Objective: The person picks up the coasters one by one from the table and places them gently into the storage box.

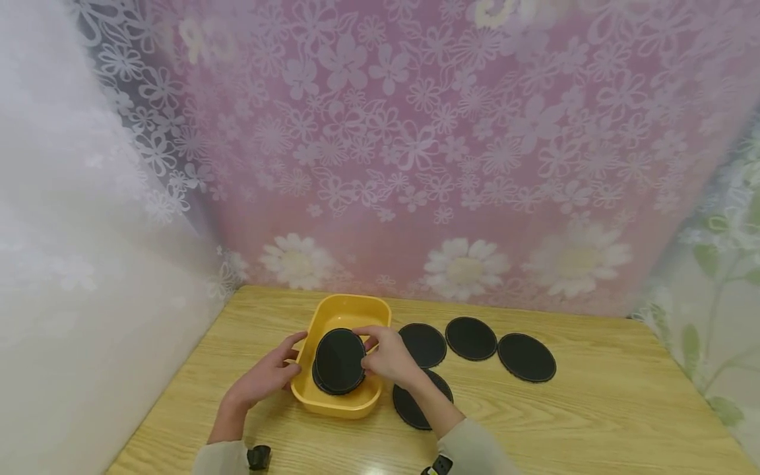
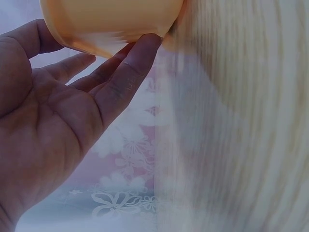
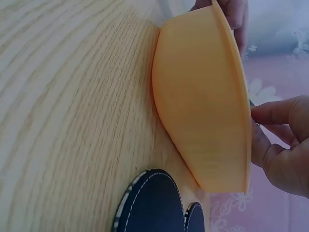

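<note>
A yellow plastic tub (image 1: 343, 410) stands on the table, and in it a round black coaster (image 1: 340, 359) lies over another black coaster (image 1: 319, 382), whose edge peeks out. My right hand (image 1: 388, 353) reaches over the tub's right rim and pinches the upper coaster's right edge between thumb and fingers. In the right wrist view the tub wall hides most of that coaster. My left hand (image 1: 267, 377) is at the tub's left side, fingertips touching it near the rim. The left wrist view shows its extended fingers (image 2: 130, 77) against the tub's outer wall (image 2: 111, 24).
Several black coasters with pale stitching lie flat right of the tub: one nearest the front (image 1: 410, 402), one at the tub's side (image 1: 424, 344), others farther right (image 1: 471, 338), (image 1: 526, 357). A flowered curtain (image 1: 380, 165) hangs behind the wooden table (image 1: 594, 409).
</note>
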The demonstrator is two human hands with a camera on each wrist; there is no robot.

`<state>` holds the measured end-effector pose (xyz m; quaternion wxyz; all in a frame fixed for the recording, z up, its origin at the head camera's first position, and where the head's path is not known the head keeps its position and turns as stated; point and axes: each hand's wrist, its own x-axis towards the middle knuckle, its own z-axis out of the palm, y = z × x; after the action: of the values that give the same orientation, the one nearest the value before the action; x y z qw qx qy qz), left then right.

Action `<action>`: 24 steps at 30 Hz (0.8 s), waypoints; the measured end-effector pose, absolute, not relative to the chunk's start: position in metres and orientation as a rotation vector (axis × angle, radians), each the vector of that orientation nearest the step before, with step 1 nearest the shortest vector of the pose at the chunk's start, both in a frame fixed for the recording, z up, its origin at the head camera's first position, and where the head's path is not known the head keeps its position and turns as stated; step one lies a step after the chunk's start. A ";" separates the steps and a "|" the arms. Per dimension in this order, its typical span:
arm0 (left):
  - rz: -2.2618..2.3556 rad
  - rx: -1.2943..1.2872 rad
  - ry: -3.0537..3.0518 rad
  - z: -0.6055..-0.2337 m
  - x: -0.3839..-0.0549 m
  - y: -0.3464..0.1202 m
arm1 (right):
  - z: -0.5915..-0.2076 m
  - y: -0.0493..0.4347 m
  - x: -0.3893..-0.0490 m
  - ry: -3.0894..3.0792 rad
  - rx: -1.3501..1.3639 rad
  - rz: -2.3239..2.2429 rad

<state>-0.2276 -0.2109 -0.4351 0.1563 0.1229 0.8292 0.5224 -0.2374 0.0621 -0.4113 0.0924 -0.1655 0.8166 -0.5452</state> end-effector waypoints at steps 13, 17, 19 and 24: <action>1.479 0.360 2.372 -0.436 -0.229 -0.212 | -0.410 0.041 -0.257 2.539 -0.396 -1.299; 1.494 0.360 2.359 -0.435 -0.228 -0.211 | -0.408 0.038 -0.260 2.549 -0.363 -1.234; 1.501 0.357 2.362 -0.436 -0.228 -0.211 | -0.406 0.039 -0.261 2.528 -0.343 -1.238; 1.514 0.358 2.354 -0.433 -0.228 -0.211 | -0.402 0.040 -0.263 2.415 -0.288 -1.314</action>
<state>-0.2275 -0.2112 -0.4335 0.1593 0.1253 0.8237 0.5296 -0.2630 0.0402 -0.4022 0.1877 -0.1025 0.8581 -0.4669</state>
